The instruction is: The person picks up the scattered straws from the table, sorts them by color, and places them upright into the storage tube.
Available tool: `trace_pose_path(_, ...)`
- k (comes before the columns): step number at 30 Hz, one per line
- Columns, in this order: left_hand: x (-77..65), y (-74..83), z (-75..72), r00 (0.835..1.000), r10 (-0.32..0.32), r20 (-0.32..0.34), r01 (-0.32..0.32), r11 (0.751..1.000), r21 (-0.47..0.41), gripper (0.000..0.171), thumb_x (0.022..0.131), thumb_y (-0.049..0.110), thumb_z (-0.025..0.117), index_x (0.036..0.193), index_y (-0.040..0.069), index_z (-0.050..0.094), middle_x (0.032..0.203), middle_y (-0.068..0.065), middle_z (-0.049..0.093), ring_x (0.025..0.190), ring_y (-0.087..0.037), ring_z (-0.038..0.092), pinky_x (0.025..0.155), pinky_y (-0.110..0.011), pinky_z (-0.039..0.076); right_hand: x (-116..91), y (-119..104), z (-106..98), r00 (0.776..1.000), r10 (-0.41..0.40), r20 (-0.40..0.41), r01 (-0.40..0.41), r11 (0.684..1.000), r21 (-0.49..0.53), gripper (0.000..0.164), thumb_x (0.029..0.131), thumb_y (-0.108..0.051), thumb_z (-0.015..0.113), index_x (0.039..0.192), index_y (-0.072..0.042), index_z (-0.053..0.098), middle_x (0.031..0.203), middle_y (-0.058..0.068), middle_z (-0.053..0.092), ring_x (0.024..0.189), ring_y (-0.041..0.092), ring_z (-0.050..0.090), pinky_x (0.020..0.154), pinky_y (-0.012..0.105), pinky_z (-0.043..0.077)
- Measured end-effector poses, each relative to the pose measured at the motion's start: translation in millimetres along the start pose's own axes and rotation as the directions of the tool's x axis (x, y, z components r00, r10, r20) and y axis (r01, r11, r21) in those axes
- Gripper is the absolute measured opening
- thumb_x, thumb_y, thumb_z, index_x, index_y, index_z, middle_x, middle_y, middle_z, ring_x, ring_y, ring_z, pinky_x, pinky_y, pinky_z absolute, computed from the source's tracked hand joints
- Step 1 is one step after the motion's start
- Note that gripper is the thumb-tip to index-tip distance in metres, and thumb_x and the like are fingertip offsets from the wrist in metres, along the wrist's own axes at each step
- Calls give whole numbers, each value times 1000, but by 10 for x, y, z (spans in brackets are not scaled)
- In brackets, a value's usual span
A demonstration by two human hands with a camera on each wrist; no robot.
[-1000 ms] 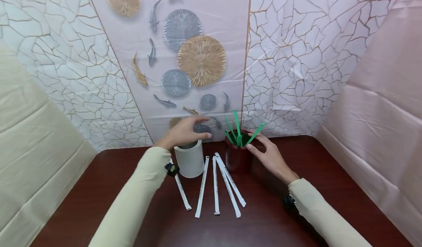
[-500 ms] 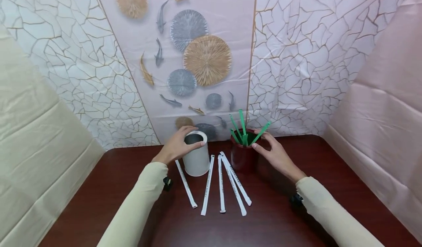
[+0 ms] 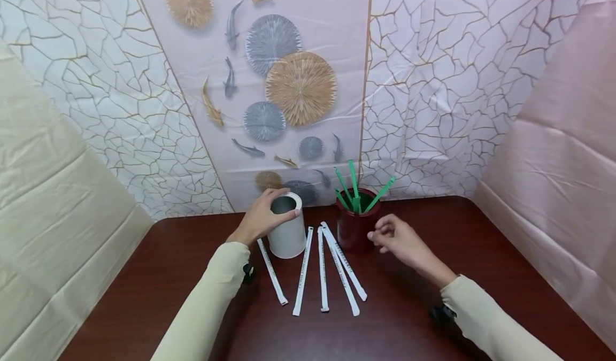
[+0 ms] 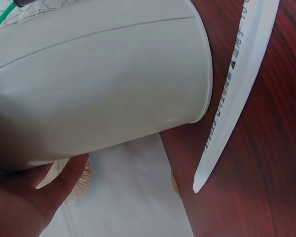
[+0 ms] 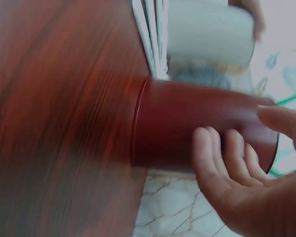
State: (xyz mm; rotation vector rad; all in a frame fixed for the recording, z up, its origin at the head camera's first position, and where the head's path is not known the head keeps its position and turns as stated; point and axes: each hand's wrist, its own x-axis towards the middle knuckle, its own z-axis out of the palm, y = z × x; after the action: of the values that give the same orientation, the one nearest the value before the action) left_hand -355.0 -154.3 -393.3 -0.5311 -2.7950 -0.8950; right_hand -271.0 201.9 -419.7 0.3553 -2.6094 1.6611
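Observation:
A white cylindrical cup (image 3: 287, 238) stands upright on the dark red-brown table. My left hand (image 3: 260, 217) grips its rim, thumb at the front right and fingers round the back. To the right stands a dark red cup (image 3: 348, 232) with several green wrapped sticks (image 3: 354, 179) leaning in it. My right hand (image 3: 403, 244) hovers at the red cup's right front side, fingers loosely bent, holding nothing. Seen from the right wrist, the fingers (image 5: 202, 148) are in front of the red cup's wall; whether they touch it, I cannot tell.
Several white paper-wrapped straws (image 3: 323, 275) with printed text lie fanned out before the cups. One white straw (image 3: 272, 273) lies close to the white cup's left side. A patterned cloth (image 3: 423, 109) hangs behind the table (image 3: 414, 318).
My left hand has come down from above the white cup onto its rim. My right hand has let go of the red cup's rim and drawn back toward me.

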Motion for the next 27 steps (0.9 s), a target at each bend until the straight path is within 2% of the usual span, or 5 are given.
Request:
trace_pose_path(5,-10,-25,-5,1000,-7,-15,7,1000,0,83,87,68,72,156,27,53,161,-9,45,151,-41,40,114,-66,38,-15,-6,250,989,20,149,-1,992,-124,14,100,-9,71,105,3,68,90,16,73,74,28,71,68,39,62)
trace_pose_path(10,7,-28,20,1000,-5,-20,5,1000,6,83,87,71,71,156,29,53,160,-6,47,144,-38,48,112,-63,42,-2,35,495,980,106,168,-59,963,-262,12,99,-8,72,104,2,71,80,9,69,62,17,66,58,33,59)
trace_pose_path(13,12,-8,19,1000,-4,-22,4,1000,7,84,87,71,70,156,27,53,159,-6,47,142,-38,50,111,-64,43,-4,11,599,979,126,163,-62,934,-352,9,98,-7,73,96,1,70,74,6,67,55,16,65,54,31,57)
trace_pose_path(18,29,-4,10,1000,3,-23,-2,1000,20,85,88,71,69,157,25,52,160,-6,46,143,-38,49,112,-66,40,9,-81,714,977,118,177,-18,876,-482,33,99,-3,70,68,-6,58,54,5,57,45,16,59,48,26,47)
trace_pose_path(27,-12,1,11,1000,0,-22,0,1000,-1,85,87,70,72,157,25,52,159,-5,47,141,-39,50,112,-65,41,31,-140,874,985,25,168,77,818,-570,39,89,11,63,59,-11,50,56,0,45,49,10,42,43,23,33)
